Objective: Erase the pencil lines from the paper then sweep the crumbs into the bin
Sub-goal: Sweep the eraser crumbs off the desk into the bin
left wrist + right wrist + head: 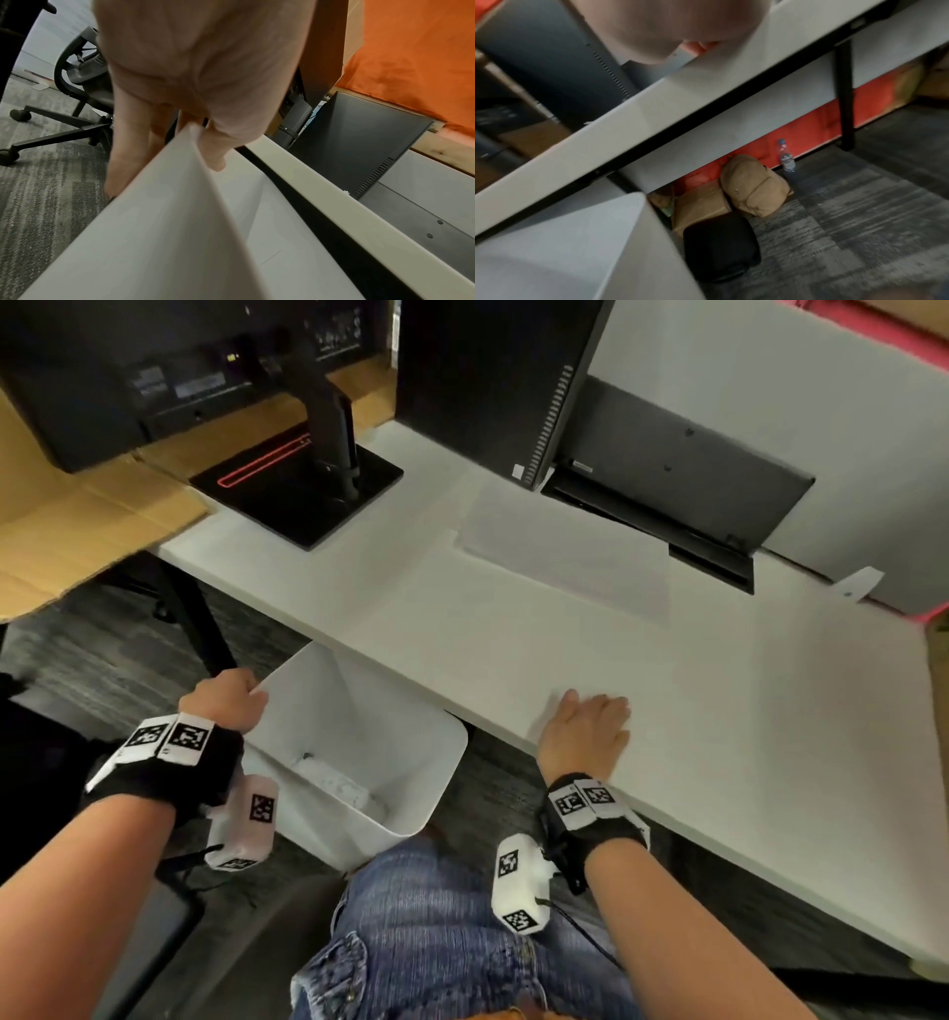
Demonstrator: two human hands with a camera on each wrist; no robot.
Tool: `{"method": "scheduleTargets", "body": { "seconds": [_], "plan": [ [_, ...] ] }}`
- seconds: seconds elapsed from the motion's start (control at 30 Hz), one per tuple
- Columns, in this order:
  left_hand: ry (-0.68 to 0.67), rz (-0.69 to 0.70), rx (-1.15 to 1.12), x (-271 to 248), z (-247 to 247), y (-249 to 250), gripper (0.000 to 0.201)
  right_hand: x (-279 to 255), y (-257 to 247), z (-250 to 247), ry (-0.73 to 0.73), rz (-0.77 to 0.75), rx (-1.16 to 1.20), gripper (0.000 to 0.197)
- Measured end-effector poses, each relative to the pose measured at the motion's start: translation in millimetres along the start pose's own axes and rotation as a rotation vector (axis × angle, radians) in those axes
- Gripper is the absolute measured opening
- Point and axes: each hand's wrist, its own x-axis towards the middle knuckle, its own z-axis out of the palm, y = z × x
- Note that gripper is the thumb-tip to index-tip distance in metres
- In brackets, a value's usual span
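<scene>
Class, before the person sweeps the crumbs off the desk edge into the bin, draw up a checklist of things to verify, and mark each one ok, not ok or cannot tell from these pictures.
1. Left hand grips the rim of the white bin, thumb inside, fingers outside: ok.
2. Bin's open mouth sits below the front edge of the desk: ok.
3. Bin directly beneath the right hand: not ok; its mouth lies to that hand's left.
4. Right hand flat on the desk near the edge, fingers straight: ok.
5. Crumbs gathered ahead of the right hand: cannot tell; none show.
6. Pencil lines gone from the paper: cannot tell; too faint.
</scene>
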Motion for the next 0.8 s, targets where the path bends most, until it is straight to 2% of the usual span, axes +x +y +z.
{"method": "scheduleTargets", "body": {
  "seconds": [0.1, 0.23, 0.4, 0.5, 0.53, 0.57, 0.6, 0.67, 0.73, 0.8],
  "plan": [
    [-0.010, -0.018, -0.019, -1.1, 0.3, -6.1, 0.012, -14.8, -42.9, 23.7, -0.109, -0.122, -0.072, 0.063],
    [-0.006, -0.037, -0.021, 0.5, 0.1, -9.0, 0.018, -30.8, -91.8, 53.3, -0.205, -0.323, -0.170, 0.065],
    [-0.014, -0.042, -0.032, 6.9, -1.2, -6.0, 0.019, -47.0, -111.7, 63.2, -0.336, -0.659, -0.202, 0.064],
    [-0.017, -0.045, -0.039, 11.8, -4.2, -2.0, 0.021, -55.8, -114.8, 57.7, -0.582, -0.876, -0.113, 0.060],
    [-0.017, -0.050, -0.045, 13.0, -5.2, -0.4, 0.022, -59.2, -116.7, 53.6, -0.675, -0.906, -0.040, 0.057],
    [-0.018, -0.055, -0.055, 14.0, -6.7, 0.3, 0.022, -58.4, -119.4, 50.1, -0.721, -0.898, 0.051, 0.055],
    [-0.019, -0.058, -0.060, 15.1, -8.8, 0.3, 0.022, -53.1, -123.1, 46.1, -0.708, -0.863, 0.139, 0.053],
    [-0.021, -0.067, -0.069, 18.4, -12.0, -0.2, 0.022, -28.1, -133.6, 36.5, -0.572, -0.732, 0.221, 0.053],
    [-0.030, -0.072, -0.078, 20.9, -14.4, 0.1, 0.022, 9.2, -142.5, 25.9, -0.454, -0.530, 0.197, 0.059],
    [-0.034, -0.076, -0.079, 23.5, -15.9, 2.0, 0.023, 46.2, -144.8, 18.6, -0.420, -0.308, 0.110, 0.066]
  ]
}}
